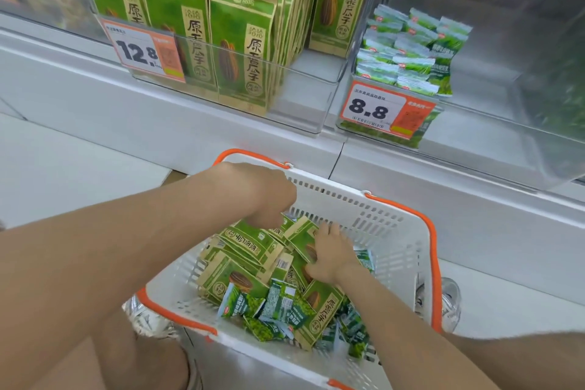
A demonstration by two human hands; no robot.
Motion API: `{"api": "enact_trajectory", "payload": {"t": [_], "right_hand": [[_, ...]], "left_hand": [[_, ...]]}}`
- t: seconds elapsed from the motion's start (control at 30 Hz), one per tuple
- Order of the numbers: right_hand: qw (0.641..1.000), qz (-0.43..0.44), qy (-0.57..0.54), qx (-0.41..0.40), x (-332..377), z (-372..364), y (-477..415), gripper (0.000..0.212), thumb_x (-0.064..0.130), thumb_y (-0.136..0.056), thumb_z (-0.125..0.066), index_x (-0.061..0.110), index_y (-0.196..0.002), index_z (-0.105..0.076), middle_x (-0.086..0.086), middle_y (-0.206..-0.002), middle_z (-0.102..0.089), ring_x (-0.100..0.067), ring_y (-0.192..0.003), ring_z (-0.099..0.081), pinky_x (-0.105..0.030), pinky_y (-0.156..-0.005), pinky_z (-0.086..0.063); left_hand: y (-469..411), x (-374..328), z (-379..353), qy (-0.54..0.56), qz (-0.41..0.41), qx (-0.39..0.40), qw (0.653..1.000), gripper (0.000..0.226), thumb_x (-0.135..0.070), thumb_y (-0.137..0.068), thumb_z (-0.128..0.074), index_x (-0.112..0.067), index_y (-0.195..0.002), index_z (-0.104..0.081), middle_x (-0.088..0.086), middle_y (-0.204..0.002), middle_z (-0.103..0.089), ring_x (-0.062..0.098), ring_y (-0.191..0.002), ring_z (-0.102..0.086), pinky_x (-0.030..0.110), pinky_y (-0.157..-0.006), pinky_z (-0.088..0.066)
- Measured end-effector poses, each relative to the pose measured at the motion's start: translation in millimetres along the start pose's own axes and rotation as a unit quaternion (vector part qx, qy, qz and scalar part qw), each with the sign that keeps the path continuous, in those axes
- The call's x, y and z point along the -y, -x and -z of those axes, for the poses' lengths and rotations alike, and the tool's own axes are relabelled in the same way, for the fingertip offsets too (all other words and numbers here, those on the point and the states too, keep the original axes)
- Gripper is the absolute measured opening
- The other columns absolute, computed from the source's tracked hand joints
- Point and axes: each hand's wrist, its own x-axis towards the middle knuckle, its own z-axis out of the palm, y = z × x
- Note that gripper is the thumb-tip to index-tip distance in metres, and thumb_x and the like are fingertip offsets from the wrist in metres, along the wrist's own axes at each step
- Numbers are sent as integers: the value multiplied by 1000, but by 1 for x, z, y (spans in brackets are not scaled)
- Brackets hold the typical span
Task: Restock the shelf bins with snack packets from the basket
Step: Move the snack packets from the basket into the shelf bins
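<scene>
A white basket (392, 231) with orange handles sits on the floor below the shelf. It holds several green and kraft sunflower seed packets (250, 241) and small green pea packets (278, 304). My left hand (269, 196) reaches down into the far side of the basket, and its curled fingertips pinch the top of a seed packet. Over the packets in the middle lies my right hand (330, 255), fingers straight and thumb spread. Above, a clear bin (304, 98) holds upright seed packets (240, 41). The clear bin to its right (493, 123) has a small stack of pea packets (408, 51).
Orange price tags reading 12.8 (142, 52) and 8.8 (386, 111) hang on the bin fronts. The right bin has free room to the right of its stack. A white shelf ledge (411, 168) runs behind the basket. My shoes (145, 321) flank it.
</scene>
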Motion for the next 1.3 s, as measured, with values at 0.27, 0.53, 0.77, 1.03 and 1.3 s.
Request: {"api": "enact_trajectory", "payload": {"t": [0.27, 0.53, 0.77, 1.03, 1.3], "right_hand": [[927, 128, -278, -217, 63, 66, 38, 66, 49, -65, -81, 26, -106, -35, 10, -105, -36, -1, -92, -48, -28, -69, -51], [811, 252, -407, -337, 105, 115, 73, 22, 35, -101, -66, 22, -94, -49, 11, -70, -57, -7, -58, -56, -24, -54, -40], [740, 248, -457, -427, 114, 150, 80, 13, 24, -107, -58, 20, -119, -57, 2, -56, -52, -13, -47, -43, -33, -48, -30], [753, 273, -457, -385, 123, 214, 103, 16, 37, -100, -67, 29, -111, -61, 5, -85, -78, -21, -66, -71, -48, -59, -56], [663, 278, -316, -619, 113, 312, 122, 36, 25, -93, -80, 11, -99, -47, 9, -79, -67, -13, -66, -66, -37, -59, -51]], "left_hand": [[18, 43, 21, 16, 49, -41, 998, 37, -34, -108, -49, -16, -139, -56, 7, -138, -59, 31, -127, -56, 42, -102, -50], [70, 81, 47, 326, 25, -130, 936, 13, -21, -104, -60, -17, -100, -72, 2, -95, -78, 16, -85, -77, 43, -81, -65], [84, 76, 54, 439, -4, -283, 853, 24, -14, -107, -56, -15, -93, -75, 6, -91, -78, 20, -86, -76, 39, -70, -66], [90, 74, 79, 425, -77, -483, 762, 9, -26, -100, -70, -20, -97, -77, -4, -88, -78, 12, -84, -74, 42, -79, -62], [82, 86, 104, 183, 67, -663, 723, 19, -24, -99, -57, -20, -117, -60, -1, -112, -59, 23, -104, -57, 47, -91, -50]]}}
